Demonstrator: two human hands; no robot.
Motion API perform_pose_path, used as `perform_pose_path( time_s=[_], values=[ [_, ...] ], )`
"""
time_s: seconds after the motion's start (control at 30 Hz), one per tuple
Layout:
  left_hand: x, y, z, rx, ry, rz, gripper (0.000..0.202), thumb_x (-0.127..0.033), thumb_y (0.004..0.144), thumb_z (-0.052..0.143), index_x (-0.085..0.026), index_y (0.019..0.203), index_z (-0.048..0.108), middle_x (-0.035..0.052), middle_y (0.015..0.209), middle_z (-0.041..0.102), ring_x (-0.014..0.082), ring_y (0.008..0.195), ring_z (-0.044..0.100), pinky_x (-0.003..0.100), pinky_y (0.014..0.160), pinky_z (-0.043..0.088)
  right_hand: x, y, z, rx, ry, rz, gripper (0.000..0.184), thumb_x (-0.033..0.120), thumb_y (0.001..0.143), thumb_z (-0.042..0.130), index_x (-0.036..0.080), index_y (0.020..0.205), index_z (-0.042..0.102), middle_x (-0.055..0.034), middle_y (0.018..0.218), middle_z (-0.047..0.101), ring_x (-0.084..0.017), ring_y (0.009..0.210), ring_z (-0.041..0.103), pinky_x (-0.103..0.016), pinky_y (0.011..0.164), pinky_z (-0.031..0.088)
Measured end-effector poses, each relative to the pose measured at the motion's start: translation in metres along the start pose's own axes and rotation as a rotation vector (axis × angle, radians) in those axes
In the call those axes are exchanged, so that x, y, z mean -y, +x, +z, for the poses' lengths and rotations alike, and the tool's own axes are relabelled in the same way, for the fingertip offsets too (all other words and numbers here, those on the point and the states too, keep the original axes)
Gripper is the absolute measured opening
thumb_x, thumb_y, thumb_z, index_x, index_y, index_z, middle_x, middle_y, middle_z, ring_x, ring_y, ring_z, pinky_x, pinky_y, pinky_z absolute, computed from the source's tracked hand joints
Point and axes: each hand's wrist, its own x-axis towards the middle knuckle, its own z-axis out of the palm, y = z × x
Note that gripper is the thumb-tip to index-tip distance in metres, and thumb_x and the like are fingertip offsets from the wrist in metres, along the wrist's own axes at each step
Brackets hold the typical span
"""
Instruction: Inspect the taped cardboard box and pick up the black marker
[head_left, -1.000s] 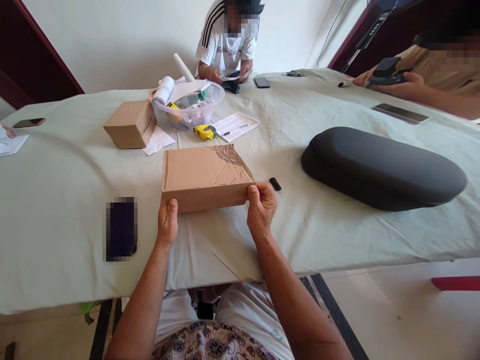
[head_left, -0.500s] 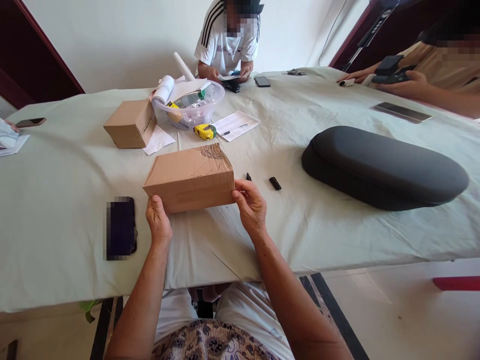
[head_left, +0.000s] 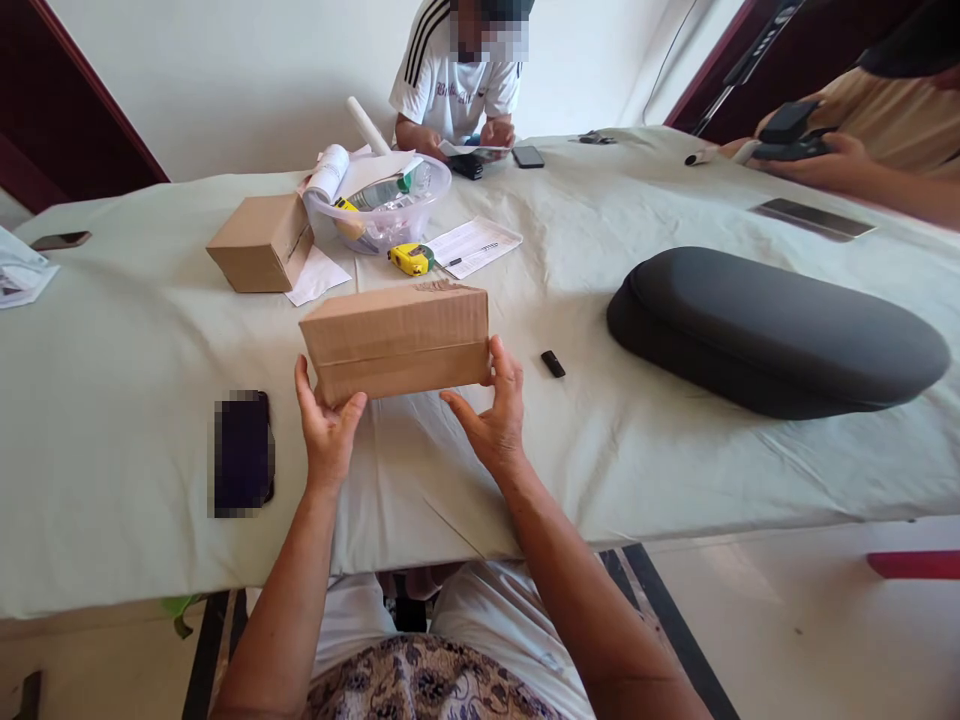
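Holding the near box (head_left: 397, 350) with our left hand (head_left: 328, 440) and right hand (head_left: 496, 425), loose grip on each end, probably for balance.

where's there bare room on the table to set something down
Bare cloth shows left of the blurred dark object, and between the right hand, the black case and the near table edge. Crowded: around the plastic bowl, with a box, tape measure and paper close by.
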Motion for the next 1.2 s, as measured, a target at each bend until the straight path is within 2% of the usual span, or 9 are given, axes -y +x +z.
perform_pose_path(
  time_s=[0.07, 0.13, 0.27, 0.4, 0.57, 0.77, 0.9, 1.07, 1.2],
  values=[
    [-0.001, -0.005, 0.006, 0.048, 0.095, 0.033, 0.116, -0.053, 0.073, 0.083, -0.035, 0.161, 0.009, 0.0157, 0.164, 0.033, 0.0306, 0.143, 0.048, 0.043, 0.106, 0.053, 0.004, -0.002, 0.004, -0.022, -0.116, -0.015, 0.1, 0.066, 0.085, 0.065, 0.028, 0.161, 0.012, -0.0193, 0.152, 0.045, -0.035, 0.136, 0.047, -0.057, 0.102, 0.05],
    [-0.002, -0.012, 0.011, 0.063, 0.207, 0.064, 0.12, -0.054, 0.071, 0.084, -0.035, 0.161, 0.006, 0.0157, 0.169, 0.018, 0.0336, 0.151, 0.036, 0.045, 0.106, 0.053, 0.01, -0.005, 0.007, -0.057, -0.205, -0.045, 0.111, 0.073, 0.079, 0.066, 0.025, 0.161, 0.008, -0.022, 0.152, 0.043, -0.038, 0.137, 0.046, -0.061, 0.106, 0.045],
    [-0.003, -0.02, 0.019, 0.007, 0.343, 0.106, 0.124, -0.053, 0.068, 0.087, -0.032, 0.161, 0.006, 0.0165, 0.17, 0.011, 0.0333, 0.157, 0.021, 0.045, 0.115, 0.046, 0.022, -0.008, 0.012, -0.096, -0.279, -0.06, 0.114, 0.075, 0.075, 0.07, 0.023, 0.159, 0.013, -0.0235, 0.149, 0.045, -0.04, 0.135, 0.045, -0.064, 0.108, 0.04],
    [-0.004, -0.022, 0.02, -0.051, 0.354, 0.106, 0.122, -0.052, 0.068, 0.088, -0.03, 0.16, 0.01, 0.0184, 0.168, 0.017, 0.0322, 0.157, 0.021, 0.046, 0.119, 0.04, 0.025, -0.009, 0.012, -0.107, -0.194, 0.0, 0.102, 0.064, 0.075, 0.077, 0.026, 0.155, 0.025, -0.0222, 0.146, 0.048, -0.041, 0.133, 0.045, -0.065, 0.106, 0.039],
    [-0.008, -0.021, 0.02, -0.094, 0.323, 0.082, 0.112, -0.051, 0.072, 0.085, -0.031, 0.159, 0.016, 0.0173, 0.167, 0.022, 0.0318, 0.153, 0.033, 0.045, 0.114, 0.045, 0.023, -0.008, 0.01, -0.113, -0.077, 0.025, 0.094, 0.059, 0.077, 0.078, 0.031, 0.153, 0.03, -0.0175, 0.145, 0.05, -0.037, 0.132, 0.047, -0.063, 0.109, 0.04],
    [-0.009, -0.019, 0.016, -0.091, 0.244, 0.07, 0.094, -0.05, 0.082, 0.075, -0.032, 0.157, 0.022, 0.0147, 0.166, 0.028, 0.0309, 0.149, 0.039, 0.044, 0.109, 0.05, 0.017, -0.006, 0.008, -0.126, 0.052, 0.096, 0.077, 0.057, 0.084, 0.072, 0.03, 0.148, 0.041, -0.0154, 0.137, 0.058, -0.03, 0.121, 0.058, -0.05, 0.097, 0.052],
    [-0.009, -0.018, 0.013, -0.133, 0.198, 0.05, 0.086, -0.052, 0.085, 0.071, -0.028, 0.155, 0.027, 0.0171, 0.16, 0.038, 0.029, 0.145, 0.044, 0.04, 0.105, 0.053, 0.013, -0.005, 0.007, -0.148, 0.185, 0.145, 0.06, 0.051, 0.089, 0.067, 0.027, 0.142, 0.052, -0.0149, 0.134, 0.063, -0.026, 0.115, 0.062, -0.042, 0.088, 0.056],
    [-0.004, -0.014, 0.008, -0.247, 0.26, 0.077, 0.059, -0.057, 0.088, 0.064, -0.022, 0.134, 0.052, 0.0146, 0.13, 0.063, 0.025, 0.121, 0.062, 0.036, 0.095, 0.055, 0.013, -0.003, 0.002, -0.19, 0.247, 0.232, 0.047, 0.049, 0.094, 0.059, 0.026, 0.135, 0.062, -0.0119, 0.128, 0.07, -0.022, 0.104, 0.068, -0.04, 0.089, 0.058],
    [-0.004, -0.011, 0.006, -0.291, 0.296, 0.085, 0.05, -0.058, 0.088, 0.064, -0.02, 0.119, 0.061, 0.009, 0.104, 0.066, 0.0206, 0.099, 0.065, 0.031, 0.083, 0.056, 0.017, 0.001, -0.004, -0.239, 0.254, 0.26, 0.04, 0.048, 0.095, 0.057, 0.028, 0.127, 0.069, -0.009, 0.124, 0.073, -0.024, 0.111, 0.069, -0.043, 0.096, 0.057]
  ],
)
